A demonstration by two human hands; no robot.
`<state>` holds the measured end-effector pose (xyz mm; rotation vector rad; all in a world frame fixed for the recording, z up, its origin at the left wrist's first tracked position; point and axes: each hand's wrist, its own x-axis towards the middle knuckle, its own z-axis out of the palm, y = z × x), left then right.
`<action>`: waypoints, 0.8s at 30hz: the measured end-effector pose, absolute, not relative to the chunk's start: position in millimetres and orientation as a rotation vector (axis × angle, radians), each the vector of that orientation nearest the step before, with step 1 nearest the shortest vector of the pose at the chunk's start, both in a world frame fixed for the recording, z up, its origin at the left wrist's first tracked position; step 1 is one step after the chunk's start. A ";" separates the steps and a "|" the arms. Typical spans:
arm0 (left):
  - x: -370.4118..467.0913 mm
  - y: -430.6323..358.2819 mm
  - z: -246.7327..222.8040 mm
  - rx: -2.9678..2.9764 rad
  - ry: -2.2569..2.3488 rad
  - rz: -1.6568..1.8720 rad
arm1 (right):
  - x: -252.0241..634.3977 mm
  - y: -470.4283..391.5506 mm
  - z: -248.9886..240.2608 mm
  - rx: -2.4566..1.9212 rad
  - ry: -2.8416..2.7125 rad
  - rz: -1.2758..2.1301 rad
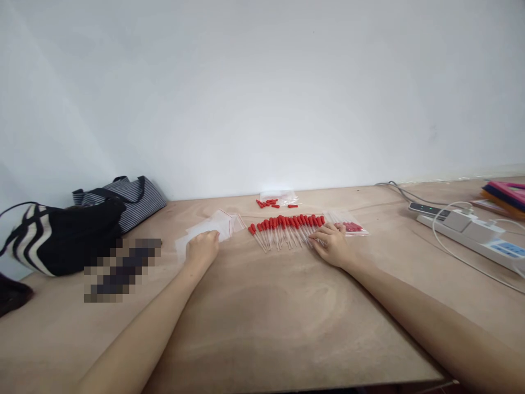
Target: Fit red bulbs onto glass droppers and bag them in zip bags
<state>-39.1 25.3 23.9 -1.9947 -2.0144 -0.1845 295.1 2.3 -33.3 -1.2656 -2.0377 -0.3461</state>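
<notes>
A row of clear droppers with red bulbs point(287, 222) lies across the middle of the wooden table point(262, 306), red ends away from me. At the row's right end, my right hand point(333, 245) rests with its fingers slightly apart, touching the last droppers; whether it grips one is unclear. My left hand point(202, 249) lies with curled fingers on clear plastic bags point(217, 223) left of the row; what its fingers hold is hidden. Beyond my right hand is a clear bag of red bulbs point(351, 226). Loose red bulbs point(268, 203) lie behind the row beside small clear tubes point(292, 199).
On the left stand a black bag point(82, 235) and a striped bag point(143, 202), with a pixelated dark item point(125, 271) before them. A power strip point(471, 235) with cables and a colourful stack point(506, 194) are at right. A wall point(262, 98) rises behind.
</notes>
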 end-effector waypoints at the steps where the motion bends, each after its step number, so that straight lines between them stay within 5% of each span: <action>1: -33.8 21.0 25.1 -2.034 -1.971 -0.184 | 295.9 2.6 -33.2 -1.259 -2.035 -0.339; 16: -37.7 11.4 15.5 -2.139 -2.030 0.109 | 293.2 0.7 -30.4 -1.217 -2.130 -0.270; 24: 26.8 -61.5 6.9 -2.506 -1.444 -0.101 | 290.5 -2.8 -28.1 -1.158 -2.144 -0.225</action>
